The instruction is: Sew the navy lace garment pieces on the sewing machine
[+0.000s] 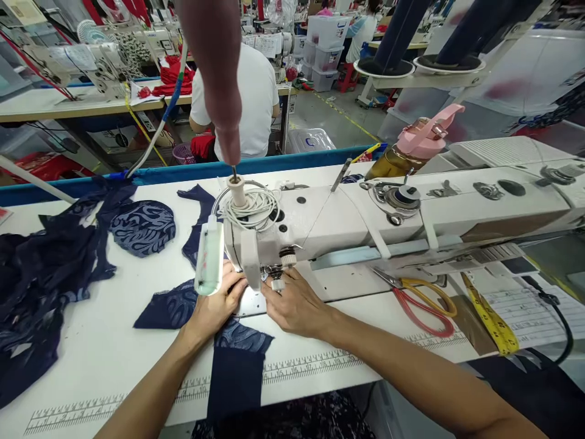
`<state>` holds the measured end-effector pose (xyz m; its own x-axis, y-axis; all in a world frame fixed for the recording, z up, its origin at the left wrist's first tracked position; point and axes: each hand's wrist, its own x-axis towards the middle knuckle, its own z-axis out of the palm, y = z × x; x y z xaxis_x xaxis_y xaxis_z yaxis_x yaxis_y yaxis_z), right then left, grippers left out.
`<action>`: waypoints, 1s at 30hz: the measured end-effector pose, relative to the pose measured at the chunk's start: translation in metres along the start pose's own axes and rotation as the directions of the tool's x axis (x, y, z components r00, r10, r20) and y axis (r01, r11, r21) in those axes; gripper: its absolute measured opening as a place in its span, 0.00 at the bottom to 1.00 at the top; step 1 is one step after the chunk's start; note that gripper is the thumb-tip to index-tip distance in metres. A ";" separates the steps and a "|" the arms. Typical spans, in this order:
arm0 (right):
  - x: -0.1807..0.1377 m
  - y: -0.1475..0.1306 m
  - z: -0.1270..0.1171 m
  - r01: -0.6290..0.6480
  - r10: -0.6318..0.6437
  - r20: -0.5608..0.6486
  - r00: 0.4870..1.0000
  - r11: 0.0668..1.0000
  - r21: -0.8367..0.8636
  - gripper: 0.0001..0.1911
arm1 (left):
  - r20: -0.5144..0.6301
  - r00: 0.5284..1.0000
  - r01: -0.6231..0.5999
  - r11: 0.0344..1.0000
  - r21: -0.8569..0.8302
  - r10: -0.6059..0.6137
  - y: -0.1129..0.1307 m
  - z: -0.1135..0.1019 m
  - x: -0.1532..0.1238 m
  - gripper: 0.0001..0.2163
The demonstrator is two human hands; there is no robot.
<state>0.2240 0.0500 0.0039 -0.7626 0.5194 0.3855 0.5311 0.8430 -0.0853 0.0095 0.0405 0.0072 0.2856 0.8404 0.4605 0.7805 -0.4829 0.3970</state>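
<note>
A white sewing machine [365, 219] stands across the table. Under its needle lies a navy lace-patterned fabric piece [237, 360] that hangs over the table's front edge. My left hand [214, 308] lies flat on the fabric left of the presser foot, fingers stretched toward the needle. My right hand [297, 305] rests on the table right of the needle, fingers extended and pressing near the fabric edge. Both hands hold the cloth down rather than grip it.
A pile of dark lace fabric [41, 286] and cut pieces [144, 225] lie at left. Red and yellow scissors [420, 302] and a yellow tape measure [489, 317] lie at right. A pink-lidded bottle [411, 149] stands behind the machine. A person in white [256, 97] sits beyond.
</note>
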 end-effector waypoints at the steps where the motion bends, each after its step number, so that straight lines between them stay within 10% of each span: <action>1: 0.000 0.000 0.000 0.004 -0.004 -0.005 1.000 1.000 -0.009 0.08 | -0.002 1.000 0.001 1.000 0.002 -0.001 0.000 -0.001 -0.001 0.08; 16: 0.003 0.001 -0.002 -0.081 0.084 -0.097 0.992 0.996 0.033 0.14 | 0.177 0.961 -0.267 0.886 0.379 0.214 0.009 -0.002 -0.009 0.15; 30: 0.000 0.000 -0.002 0.000 -0.012 -0.097 0.995 0.992 -0.128 0.16 | 0.247 0.941 -0.286 0.933 0.220 0.230 -0.012 0.002 -0.033 0.19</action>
<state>0.2251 0.0493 0.0058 -0.7297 0.4933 0.4735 0.5743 0.8180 0.0327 -0.0082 0.0191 -0.0142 0.5857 0.7409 0.3285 0.7690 -0.6361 0.0637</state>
